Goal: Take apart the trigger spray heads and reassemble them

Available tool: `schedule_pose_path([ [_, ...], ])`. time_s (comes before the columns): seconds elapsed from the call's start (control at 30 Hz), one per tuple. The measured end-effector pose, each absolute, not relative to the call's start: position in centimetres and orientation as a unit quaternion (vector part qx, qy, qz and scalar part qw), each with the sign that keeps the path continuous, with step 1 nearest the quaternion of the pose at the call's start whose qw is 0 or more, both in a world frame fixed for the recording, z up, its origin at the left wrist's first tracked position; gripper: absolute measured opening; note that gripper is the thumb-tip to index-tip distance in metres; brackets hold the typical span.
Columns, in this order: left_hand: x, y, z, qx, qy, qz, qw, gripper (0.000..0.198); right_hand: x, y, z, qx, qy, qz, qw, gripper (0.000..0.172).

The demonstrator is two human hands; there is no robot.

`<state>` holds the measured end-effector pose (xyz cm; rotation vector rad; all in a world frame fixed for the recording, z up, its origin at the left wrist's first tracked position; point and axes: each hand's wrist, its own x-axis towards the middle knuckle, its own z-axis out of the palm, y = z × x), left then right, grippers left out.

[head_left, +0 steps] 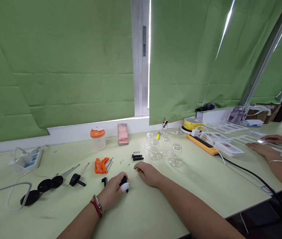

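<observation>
My left hand (113,190), with a white wrap on one digit, is closed around a small black plastic part (123,181) just above the table. My right hand (149,174) is beside it with thumb and fingers pinched together. Whatever is between those fingertips is too small to name. Another black part (104,181) lies left of my left hand. Beyond my hands are two black pieces (137,158), a small spring (136,152) and several tiny metal bits (121,162). An orange holder (101,165) with hex keys lies farther left.
Black-handled screwdrivers (45,185) and a black T-handled tool (75,179) lie left. Several clear glass jars (175,157) stand behind my right hand. An orange-lidded cup (98,141) is by the wall. An orange power strip (203,144) and another person's hands (262,148) are right.
</observation>
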<state>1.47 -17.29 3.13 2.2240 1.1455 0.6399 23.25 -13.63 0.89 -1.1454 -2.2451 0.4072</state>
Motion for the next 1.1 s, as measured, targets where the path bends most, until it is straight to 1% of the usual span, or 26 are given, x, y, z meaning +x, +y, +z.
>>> schedule_pose_path([
  [0.33, 1.5, -17.5, 3.1, 0.83, 0.435, 0.219, 0.271, 0.01, 24.0, -13.4, 1.1, -0.43, -0.819, 0.226, 0.305, 0.019],
  [0.6, 1.6, -17.6, 3.0, 0.826, 0.418, 0.218, 0.308, 0.008, 24.3, -13.1, 0.8, -0.429, -0.81, 0.254, 0.31, 0.017],
  [0.87, 1.6, -17.3, 2.2, 0.82, 0.437, 0.23, 0.288, 0.026, 24.4, -13.3, 1.0, -0.431, -0.808, 0.259, 0.308, 0.016],
  [1.1, 1.4, -17.2, 2.2, 0.821, 0.446, 0.226, 0.278, 0.027, 24.3, -13.3, 1.0, -0.435, -0.807, 0.257, 0.305, 0.015],
])
